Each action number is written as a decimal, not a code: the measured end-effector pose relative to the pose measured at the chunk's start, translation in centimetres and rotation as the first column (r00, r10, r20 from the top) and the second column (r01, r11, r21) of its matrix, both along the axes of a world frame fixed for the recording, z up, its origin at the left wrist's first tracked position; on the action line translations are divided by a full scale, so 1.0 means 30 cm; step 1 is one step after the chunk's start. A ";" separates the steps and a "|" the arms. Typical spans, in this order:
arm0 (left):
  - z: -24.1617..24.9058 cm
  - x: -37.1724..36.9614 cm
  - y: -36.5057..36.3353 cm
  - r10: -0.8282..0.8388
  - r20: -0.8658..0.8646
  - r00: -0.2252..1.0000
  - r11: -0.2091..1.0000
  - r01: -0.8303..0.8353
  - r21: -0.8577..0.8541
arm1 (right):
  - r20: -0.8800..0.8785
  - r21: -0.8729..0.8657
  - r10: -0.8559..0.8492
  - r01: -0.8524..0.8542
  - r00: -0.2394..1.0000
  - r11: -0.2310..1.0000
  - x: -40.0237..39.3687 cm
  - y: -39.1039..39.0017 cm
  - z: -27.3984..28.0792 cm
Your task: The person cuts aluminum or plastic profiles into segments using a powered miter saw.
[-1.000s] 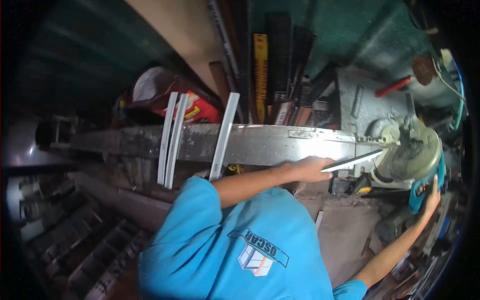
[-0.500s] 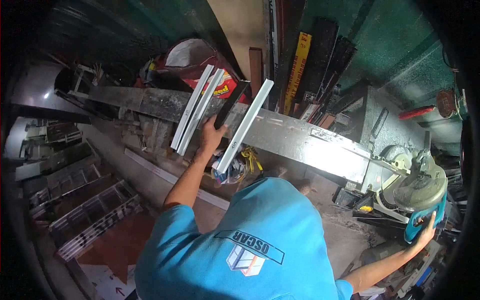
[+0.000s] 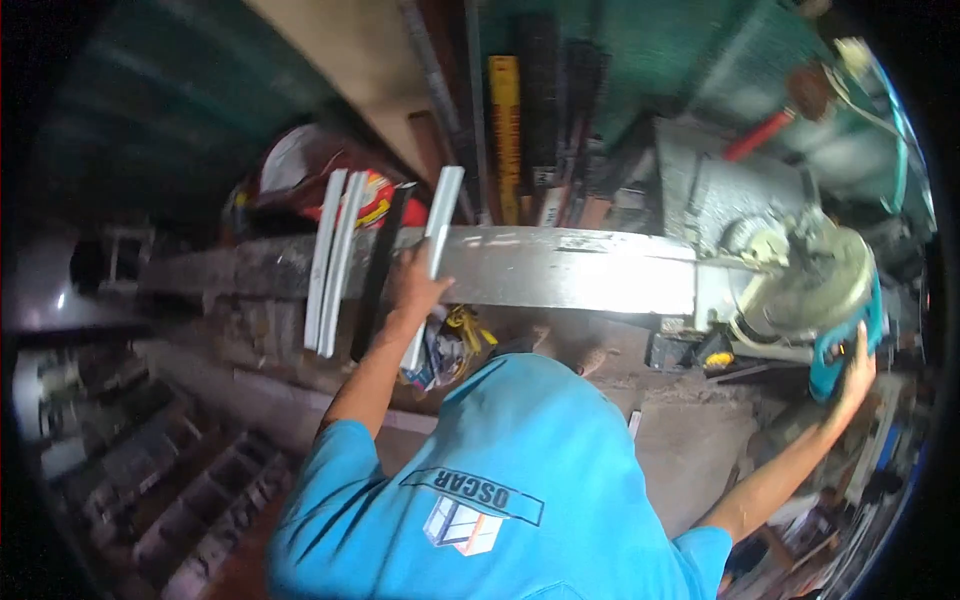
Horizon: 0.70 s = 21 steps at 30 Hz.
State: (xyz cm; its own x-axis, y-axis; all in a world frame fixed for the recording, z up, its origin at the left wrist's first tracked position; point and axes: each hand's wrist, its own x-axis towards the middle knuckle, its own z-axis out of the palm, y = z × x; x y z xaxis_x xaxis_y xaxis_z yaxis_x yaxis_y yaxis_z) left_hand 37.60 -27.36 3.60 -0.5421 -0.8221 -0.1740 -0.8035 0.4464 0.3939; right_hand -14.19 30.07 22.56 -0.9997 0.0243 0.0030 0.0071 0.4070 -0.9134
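Now then, filled the lower middle of the frame with a blue shirt (image 3: pixel 500 430), lettered and logoed! Reached out from it both ways. Brought the left hand (image 3: pixel 418 288) over the lone pale profile (image 3: pixel 449 200), centre-left of the frame, with the thumb spread away from the fingers; could not tell a firm grip from a touch there. Wrapped the right hand (image 3: pixel 855 375), well apart at the right of the frame, around the teal handle (image 3: pixel 822 362), fingers curled narrow.

Up to the metal beam (image 3: pixel 560 265), running across the middle! Laid across it the lone pale profile, and just beside, to its left in the frame, the black bar (image 3: pixel 385 260), partly behind the left hand. Lined up farther left two pale profiles (image 3: pixel 344 260), close together. Set the saw's round guard (image 3: pixel 820 285) beyond the teal handle, at the beam's right end.

And at the back, showed a red bag (image 3: pixel 375 205) at upper left, stood a yellow strip (image 3: pixel 505 130) upright at upper middle, and closed with the green wall (image 3: pixel 660 60).
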 end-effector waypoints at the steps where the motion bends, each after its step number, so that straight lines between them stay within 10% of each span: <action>1: -0.048 0.013 -0.034 0.023 -0.086 0.996 0.999 -0.018 0.051 | -0.008 0.021 0.012 -0.012 1.000 1.000 0.012 -0.016 0.005; 4: -0.050 0.015 -0.065 -0.260 -0.288 0.922 0.966 0.250 -0.071 | -0.042 0.053 -0.032 0.034 0.999 0.998 0.142 -0.141 0.086; 6: 0.095 -0.052 0.025 -0.081 -0.420 0.904 0.915 0.235 0.329 | -0.023 -0.006 -0.104 0.104 0.994 0.995 0.164 -0.178 0.090; 12: 0.224 -0.354 0.311 -0.254 -0.625 0.738 0.571 0.637 0.519 | -0.045 -0.014 -0.139 0.139 0.989 0.990 0.205 -0.217 0.097; 14: 0.168 -0.508 0.376 -0.637 -0.614 0.466 0.530 0.843 0.090 | -0.059 -0.035 -0.116 0.114 0.992 0.993 0.226 -0.231 0.109; 21: 0.043 -0.997 0.573 -0.926 -0.276 0.257 0.340 0.885 -0.317 | -0.096 -0.011 -0.160 0.160 0.982 0.987 0.233 -0.243 0.112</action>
State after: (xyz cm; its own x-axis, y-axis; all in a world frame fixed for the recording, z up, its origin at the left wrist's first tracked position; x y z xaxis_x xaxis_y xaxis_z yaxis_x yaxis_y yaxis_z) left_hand 7.68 -10.17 4.89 -0.9347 0.2504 0.2523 0.3410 0.8320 0.4376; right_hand -7.19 22.77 25.92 -0.9779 0.1839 0.0992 -0.0167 0.4046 -0.9144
